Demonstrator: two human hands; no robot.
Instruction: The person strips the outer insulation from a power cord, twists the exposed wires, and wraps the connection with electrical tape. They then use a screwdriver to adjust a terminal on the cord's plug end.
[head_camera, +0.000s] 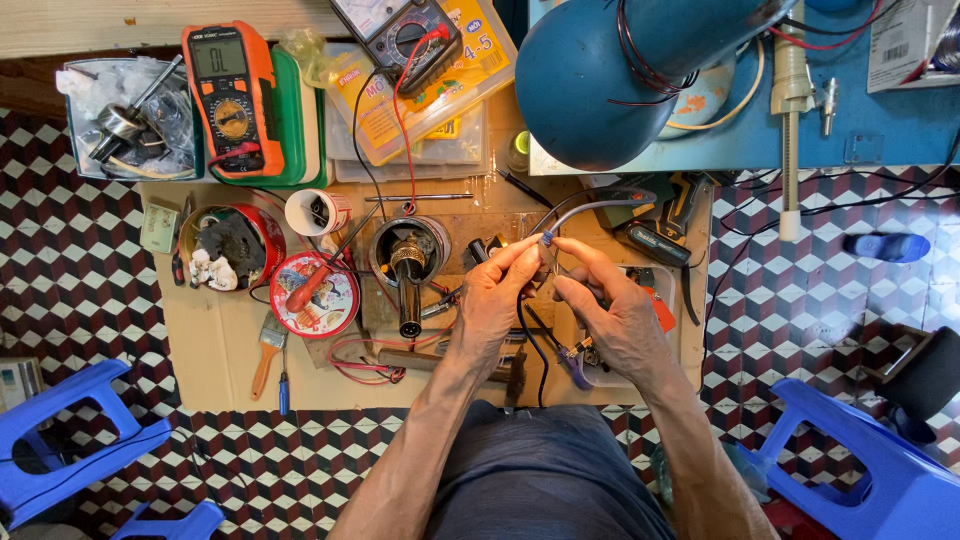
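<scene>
My left hand (490, 300) and my right hand (615, 310) meet over a cardboard sheet (215, 350) on the patterned floor. The left fingertips pinch a thin grey wire with a small blue tip (547, 238). That wire arcs up and right toward a pair of pliers (625, 200). The right thumb and forefinger hold the same wire just below the blue tip. A black cable (530, 340) runs down between my hands. An electric motor rotor (410, 265) stands in a round can just left of my left hand.
An orange multimeter (232, 95) and a black meter (400, 35) lie at the top. A red tin (232, 245), a round lid with a red-handled screwdriver (315, 295), a brush (268, 350), a blue lamp shade (610, 80) and blue plastic stools (60, 440) surround the sheet.
</scene>
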